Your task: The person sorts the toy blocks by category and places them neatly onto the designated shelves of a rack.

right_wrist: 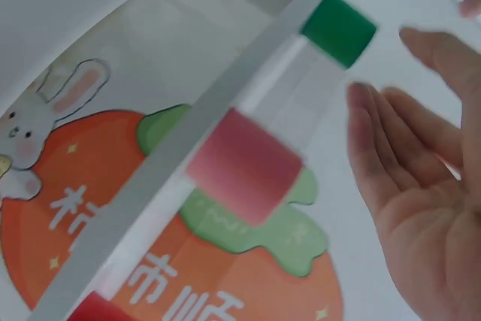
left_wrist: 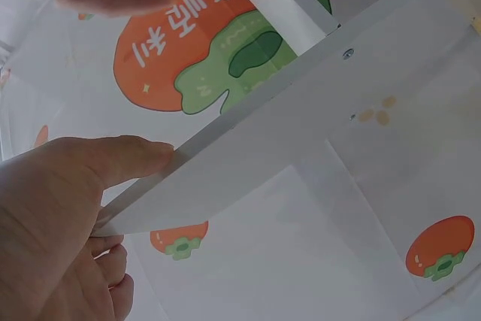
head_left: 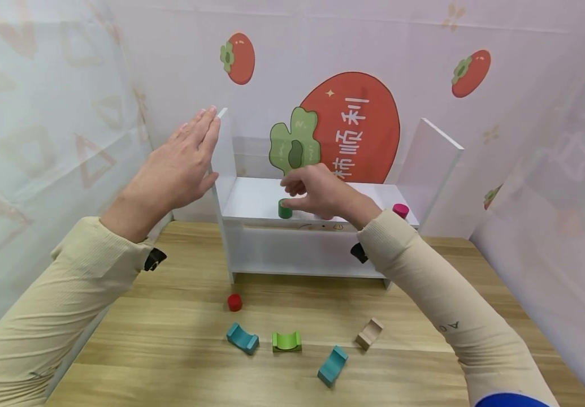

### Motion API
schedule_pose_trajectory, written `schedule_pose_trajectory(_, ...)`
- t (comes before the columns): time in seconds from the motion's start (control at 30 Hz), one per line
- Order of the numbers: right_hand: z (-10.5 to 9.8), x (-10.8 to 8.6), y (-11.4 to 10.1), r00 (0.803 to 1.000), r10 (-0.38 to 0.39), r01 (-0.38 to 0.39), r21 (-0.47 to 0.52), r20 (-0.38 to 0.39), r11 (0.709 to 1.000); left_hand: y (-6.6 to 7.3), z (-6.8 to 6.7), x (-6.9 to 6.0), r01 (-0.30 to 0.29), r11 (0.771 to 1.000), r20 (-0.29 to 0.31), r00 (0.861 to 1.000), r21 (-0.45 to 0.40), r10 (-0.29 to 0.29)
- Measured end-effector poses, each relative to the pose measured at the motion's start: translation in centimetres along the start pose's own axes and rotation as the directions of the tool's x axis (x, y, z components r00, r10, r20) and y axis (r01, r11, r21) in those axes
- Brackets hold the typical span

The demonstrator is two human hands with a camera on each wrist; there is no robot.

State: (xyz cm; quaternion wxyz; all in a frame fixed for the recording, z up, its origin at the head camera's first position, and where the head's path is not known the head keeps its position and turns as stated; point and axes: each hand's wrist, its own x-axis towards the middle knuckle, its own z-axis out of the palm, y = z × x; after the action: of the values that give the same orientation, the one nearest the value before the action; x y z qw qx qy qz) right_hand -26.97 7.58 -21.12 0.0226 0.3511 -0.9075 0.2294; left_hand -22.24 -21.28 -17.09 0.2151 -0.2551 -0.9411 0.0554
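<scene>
A white shelf unit [head_left: 302,251] with two upright side panels stands on the table. My left hand [head_left: 175,164] is at the top of its left panel [left_wrist: 225,163]; the left wrist view shows the thumb on the panel's edge and the fingers beyond it. On the upper board, a green cylinder [head_left: 285,210] is close to my right hand [head_left: 323,192], whose fingers are loosely bent. A gap shows between this hand [right_wrist: 421,163] and the green cylinder [right_wrist: 340,29] in the right wrist view. A pink cylinder [right_wrist: 246,167] sits beside it, mostly hidden in the head view.
A magenta cylinder [head_left: 401,211] stands at the upper board's right end. On the wooden table [head_left: 170,339] lie a red cylinder [head_left: 234,302], two blue curved blocks [head_left: 242,338] [head_left: 333,366], a green curved block [head_left: 286,342] and a beige one [head_left: 369,333]. Printed cloth [head_left: 170,56] hangs around.
</scene>
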Motion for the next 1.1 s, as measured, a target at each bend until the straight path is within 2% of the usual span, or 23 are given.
schedule_pose_trajectory(0.1, 0.0, -0.4, -0.8, 0.996, -0.063, 0.066, 0.049, -0.067, 0.997, 0.0, 0.0, 0.0, -0.002, 1.0, -0.001, 1.0, 0.001, 0.002)
schedule_pose_trajectory(0.2, 0.5, -0.8, -1.4, 0.987, -0.136, 0.143, 0.088, -0.082, 0.986, 0.0, 0.0, -0.1, -0.003, 1.0, -0.005, 1.0, 0.0, 0.003)
schedule_pose_trajectory(0.33, 1.6, -1.2, -2.0, 0.98, -0.195, 0.197, 0.098, -0.033, 0.975, 0.0, 0.0, -0.1, 0.003, 1.0, -0.004, 1.0, -0.005, -0.003)
schedule_pose_trajectory(0.5, 3.9, -1.4, -2.3, 0.976, -0.212, 0.207, 0.095, 0.053, 0.974, -0.1, -0.1, -0.2, 0.011, 1.0, -0.004, 1.0, -0.003, -0.011)
schedule_pose_trajectory(0.63, 6.5, -1.2, -1.8, 0.968, -0.228, 0.212, 0.145, 0.103, 0.966, -0.2, -0.1, -0.3, 0.005, 1.0, -0.013, 1.0, 0.002, -0.005)
schedule_pose_trajectory(0.83, 11.6, -1.1, -0.8, 0.957, -0.228, 0.186, 0.225, 0.177, 0.956, -0.2, -0.1, -0.3, 0.004, 1.0, -0.002, 1.0, 0.003, -0.004)
schedule_pose_trajectory(1.1, 17.8, -1.0, 1.1, 0.959, -0.121, 0.024, 0.353, 0.255, 0.935, 0.0, 0.0, -0.2, -0.014, 1.0, -0.019, 1.0, -0.009, 0.013)
